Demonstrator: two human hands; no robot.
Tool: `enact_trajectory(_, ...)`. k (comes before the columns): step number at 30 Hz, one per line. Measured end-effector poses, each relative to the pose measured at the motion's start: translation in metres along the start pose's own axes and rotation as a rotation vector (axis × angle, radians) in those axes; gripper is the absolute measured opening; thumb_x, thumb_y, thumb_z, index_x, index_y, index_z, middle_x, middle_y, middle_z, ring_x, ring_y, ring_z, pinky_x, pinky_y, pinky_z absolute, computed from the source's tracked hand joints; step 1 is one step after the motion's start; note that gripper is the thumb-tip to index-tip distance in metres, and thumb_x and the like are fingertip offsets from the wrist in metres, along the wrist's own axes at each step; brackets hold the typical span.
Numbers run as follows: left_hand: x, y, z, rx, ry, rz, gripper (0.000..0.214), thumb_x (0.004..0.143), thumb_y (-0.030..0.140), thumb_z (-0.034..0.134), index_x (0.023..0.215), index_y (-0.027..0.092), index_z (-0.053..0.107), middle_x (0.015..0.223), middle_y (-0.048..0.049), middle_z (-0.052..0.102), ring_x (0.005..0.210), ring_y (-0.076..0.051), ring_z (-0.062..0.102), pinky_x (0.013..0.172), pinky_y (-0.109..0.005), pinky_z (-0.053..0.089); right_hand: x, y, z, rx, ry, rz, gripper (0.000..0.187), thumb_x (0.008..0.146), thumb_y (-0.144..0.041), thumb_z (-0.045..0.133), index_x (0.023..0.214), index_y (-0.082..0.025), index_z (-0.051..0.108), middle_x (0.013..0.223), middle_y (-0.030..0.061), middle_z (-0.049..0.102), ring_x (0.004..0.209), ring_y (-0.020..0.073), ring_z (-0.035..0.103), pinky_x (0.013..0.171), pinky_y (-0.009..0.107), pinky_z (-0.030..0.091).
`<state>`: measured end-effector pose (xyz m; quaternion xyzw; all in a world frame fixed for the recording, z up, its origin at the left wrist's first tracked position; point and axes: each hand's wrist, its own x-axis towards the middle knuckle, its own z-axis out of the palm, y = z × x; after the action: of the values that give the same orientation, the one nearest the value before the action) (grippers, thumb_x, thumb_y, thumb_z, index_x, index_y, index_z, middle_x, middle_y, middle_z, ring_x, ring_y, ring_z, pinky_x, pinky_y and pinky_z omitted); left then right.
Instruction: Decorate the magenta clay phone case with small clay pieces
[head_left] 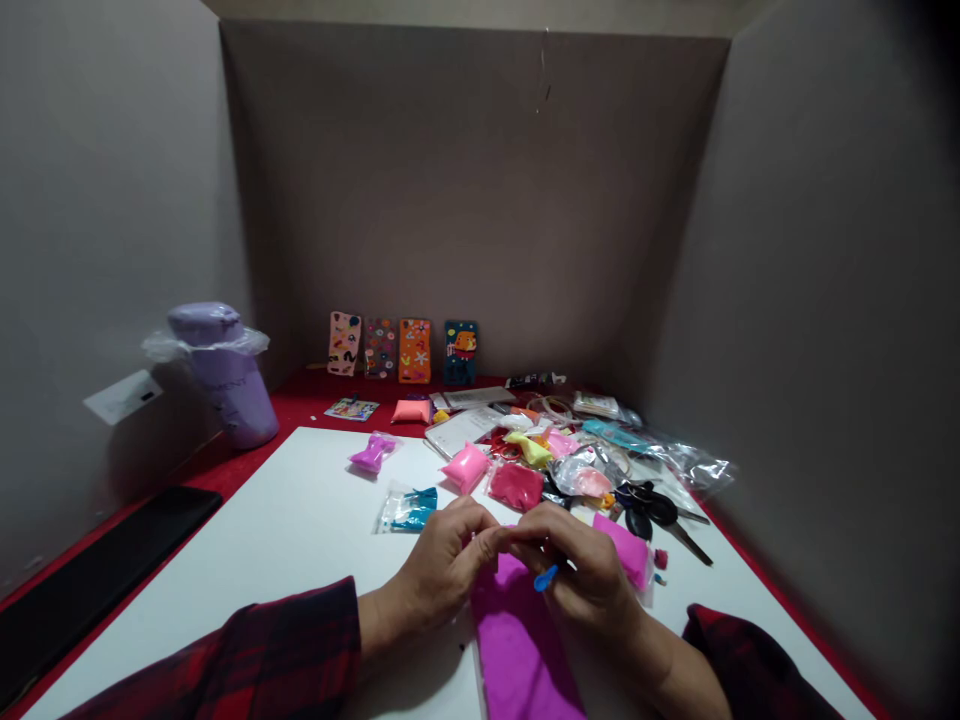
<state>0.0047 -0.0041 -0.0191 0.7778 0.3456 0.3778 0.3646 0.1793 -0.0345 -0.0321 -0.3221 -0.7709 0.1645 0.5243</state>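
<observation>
My left hand [442, 570] and my right hand [585, 575] meet fingertip to fingertip over a flat magenta sheet of clay [517, 650] on the white board [300, 530]. Both hands are closed in a pinch. A small blue tool tip [546, 578] sticks out from under my right fingers. What my left fingers pinch is too small to make out. A pink clay packet [626, 548] lies just right of my right hand. A teal clay packet [409, 507] lies ahead of my left hand.
Several coloured clay packets [517, 485] and plastic bags pile up at the far right, with black scissors [660, 515]. A purple cup [225, 375] in plastic stands at far left. Several decorated phone cases [415, 350] lean on the back wall. A black slab [97, 580] lies left.
</observation>
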Motion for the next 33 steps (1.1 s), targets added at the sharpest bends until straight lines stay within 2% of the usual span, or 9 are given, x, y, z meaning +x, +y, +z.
enact_trajectory(8,-0.0017,0.0002,-0.0003,0.002,0.002,0.036,0.028,0.088,0.032,0.051,0.067,0.014,0.057,0.069,-0.0025,0.056,0.068,-0.015,0.051,0.065,-0.026,0.038,0.0013,-0.0016,-0.002,-0.001,-0.016,0.021,0.017,0.081,-0.005,0.056,0.091,-0.018,0.061,0.074,0.0018,0.056,0.064,0.0142,0.052,0.057,0.025,0.039)
enact_trajectory(15,-0.0016,0.0014,-0.0002,-0.058,0.037,-0.022,0.028,0.086,0.034,0.055,0.065,0.015,0.057,0.067,-0.0011,0.055,0.065,-0.014,0.05,0.062,-0.025,0.038,-0.0015,-0.0002,-0.0008,0.023,-0.017,0.016,0.022,0.077,-0.002,0.053,0.09,-0.018,0.061,0.073,0.002,0.056,0.064,0.0151,0.051,0.056,0.026,0.039)
enact_trajectory(22,-0.0009,0.0049,-0.0013,-0.003,0.012,0.015,0.031,0.088,0.034,0.051,0.064,0.016,0.056,0.068,-0.0023,0.056,0.068,-0.016,0.051,0.067,-0.027,0.038,0.0011,-0.0018,-0.0018,-0.016,-0.012,0.036,0.013,0.083,-0.009,0.056,0.09,-0.018,0.061,0.073,0.0022,0.057,0.064,0.0144,0.053,0.056,0.025,0.039)
enact_trajectory(26,-0.0016,0.0047,-0.0006,0.024,0.007,0.025,0.033,0.089,0.035,0.051,0.063,0.015,0.056,0.066,-0.0021,0.056,0.067,-0.015,0.051,0.067,-0.027,0.038,0.0013,-0.0028,-0.0014,-0.006,-0.021,0.02,0.015,0.085,-0.008,0.052,0.091,-0.018,0.062,0.074,0.0026,0.058,0.064,0.0144,0.054,0.056,0.025,0.041)
enact_trajectory(33,-0.0012,0.0043,-0.0005,0.017,0.034,0.044,0.034,0.089,0.036,0.05,0.064,0.016,0.059,0.068,-0.0038,0.057,0.068,-0.017,0.052,0.066,-0.028,0.039,0.0003,-0.0035,-0.0019,-0.035,-0.024,0.048,0.008,0.086,-0.012,0.054,0.086,-0.018,0.06,0.072,0.0028,0.057,0.062,0.0145,0.052,0.054,0.026,0.04)
